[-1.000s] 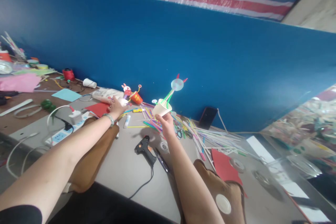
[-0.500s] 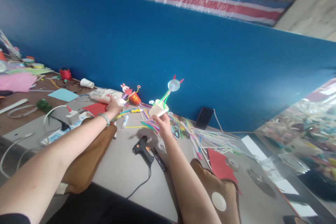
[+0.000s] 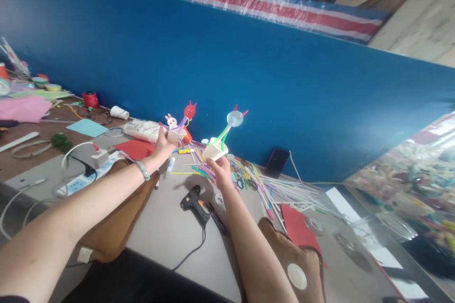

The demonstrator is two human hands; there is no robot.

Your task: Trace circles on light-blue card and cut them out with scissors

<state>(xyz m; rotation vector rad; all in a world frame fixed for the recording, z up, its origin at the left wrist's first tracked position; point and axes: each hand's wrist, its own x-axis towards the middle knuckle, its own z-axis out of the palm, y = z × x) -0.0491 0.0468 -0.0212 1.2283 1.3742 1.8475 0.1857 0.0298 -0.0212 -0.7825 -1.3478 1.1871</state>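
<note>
My right hand (image 3: 221, 171) is closed round a white paper cup (image 3: 213, 150) held above the table. Green straws rise from the cup to a pale blue disc with red ears (image 3: 234, 117). My left hand (image 3: 161, 144) is closed on a second white paper cup (image 3: 175, 135), lifted off the table. A purple straw leads up from that cup to a red disc with ears (image 3: 189, 110). A bracelet (image 3: 143, 170) sits on my left wrist. Both cups are raised side by side in front of the blue wall.
A black glue gun (image 3: 194, 202) and its cable lie on the grey table (image 3: 167, 232). Several coloured straws (image 3: 270, 184), red paper (image 3: 298, 227), a power strip (image 3: 83, 177), a rabbit figure with a red cup (image 3: 173, 121) and a black phone (image 3: 277, 161) lie about.
My left hand has lifted a cup with a red-disc straw figure off the table, up beside the cup in my right hand. My right hand has barely moved.
</note>
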